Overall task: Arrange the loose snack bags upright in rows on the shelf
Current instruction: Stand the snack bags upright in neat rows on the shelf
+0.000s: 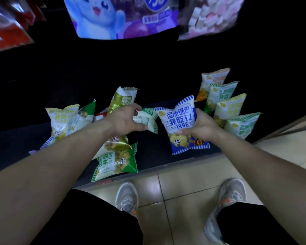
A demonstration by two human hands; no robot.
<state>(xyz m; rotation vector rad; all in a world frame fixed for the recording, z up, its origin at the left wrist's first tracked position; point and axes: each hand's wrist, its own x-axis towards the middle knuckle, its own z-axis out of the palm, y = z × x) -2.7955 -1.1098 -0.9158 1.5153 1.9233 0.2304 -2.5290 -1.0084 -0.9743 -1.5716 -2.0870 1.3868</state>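
My right hand (201,127) grips a blue-and-white snack bag (181,119), held upright at the middle of the dark low shelf (159,151). Beside it, my left hand (125,120) pinches a green-and-white bag (147,119) by its edge. Behind the right hand, several bags stand upright in a row (224,103) running toward the back. On the left, loose bags lie in a heap: a gold one (122,99), a green one (117,163) flat at the shelf's front edge and a yellow one (62,119).
Large snack packs hang overhead: a red one (5,27), a blue-and-purple one (120,16) and a pink-and-white one (208,16). Below the shelf is a tiled floor (184,184) with my two grey shoes (127,197). The shelf's back is dark.
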